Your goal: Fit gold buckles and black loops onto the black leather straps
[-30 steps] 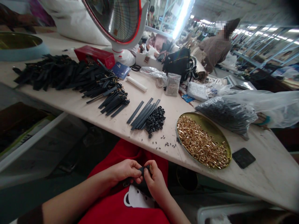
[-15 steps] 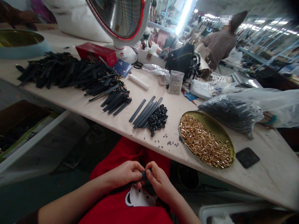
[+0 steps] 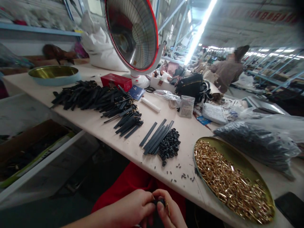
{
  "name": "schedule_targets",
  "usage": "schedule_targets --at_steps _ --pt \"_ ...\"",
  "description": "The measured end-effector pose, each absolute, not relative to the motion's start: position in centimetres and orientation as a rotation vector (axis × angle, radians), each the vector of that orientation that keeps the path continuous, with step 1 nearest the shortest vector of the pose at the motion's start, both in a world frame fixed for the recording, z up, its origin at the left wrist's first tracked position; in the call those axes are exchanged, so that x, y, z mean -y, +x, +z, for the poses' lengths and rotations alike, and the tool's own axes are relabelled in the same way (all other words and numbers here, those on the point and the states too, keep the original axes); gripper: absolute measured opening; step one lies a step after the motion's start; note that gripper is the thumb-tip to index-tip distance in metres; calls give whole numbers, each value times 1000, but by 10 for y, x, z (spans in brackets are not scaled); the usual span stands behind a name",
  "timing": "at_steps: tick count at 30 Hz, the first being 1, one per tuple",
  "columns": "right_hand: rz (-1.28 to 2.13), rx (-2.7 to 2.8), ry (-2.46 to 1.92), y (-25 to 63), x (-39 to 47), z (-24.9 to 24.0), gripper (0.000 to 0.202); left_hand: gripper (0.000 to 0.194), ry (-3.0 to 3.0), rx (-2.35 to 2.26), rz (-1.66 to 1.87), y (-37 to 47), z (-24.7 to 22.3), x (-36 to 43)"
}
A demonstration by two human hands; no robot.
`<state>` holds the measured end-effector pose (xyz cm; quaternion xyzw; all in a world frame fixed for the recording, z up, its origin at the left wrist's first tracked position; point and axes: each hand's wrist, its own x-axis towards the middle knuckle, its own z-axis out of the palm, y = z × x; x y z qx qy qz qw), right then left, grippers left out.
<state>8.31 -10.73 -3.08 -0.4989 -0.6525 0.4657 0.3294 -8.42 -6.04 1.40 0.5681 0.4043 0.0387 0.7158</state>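
Note:
Low in the view, over my lap, my left hand (image 3: pixel 140 205) and my right hand (image 3: pixel 170 209) meet with fingers closed. Between the fingertips is a small black strap (image 3: pixel 160 200), mostly covered by them. A bit of gold metal (image 3: pixel 167 207) shows at the right fingers; its shape is hard to make out. On the table beyond lie flat black strips (image 3: pixel 156 139) side by side, touching a heap of small black loops (image 3: pixel 169 145). Right of them, a round tin tray (image 3: pixel 228 148) holds many gold buckles (image 3: pixel 232 183).
A long pile of black straps with gold fittings (image 3: pixel 95 99) covers the table's left part. Behind it stand a red box (image 3: pixel 116 81) and a round heater (image 3: pixel 133 34). A bag of dark pieces (image 3: pixel 256 139) and a phone-like black slab (image 3: pixel 291 207) lie right.
The view has tilted up, so the table and its things sit lower in the picture. Both hands remain together over the lap; gold metal now shows at the right fingers.

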Motion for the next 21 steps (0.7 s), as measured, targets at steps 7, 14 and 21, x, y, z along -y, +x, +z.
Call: schedule_targets --at_steps 7,14,21 --pt "1242 1797 -1285 81 72 -30 31 30 1452 -1023 70 -93 34 33" --pt "1167 1635 -1408 65 37 -39 47 27 1935 -1122 170 -99 10 -16" --pt "970 1446 -1566 79 6 -42 48 29 2306 -1870 365 -128 -5 -143"
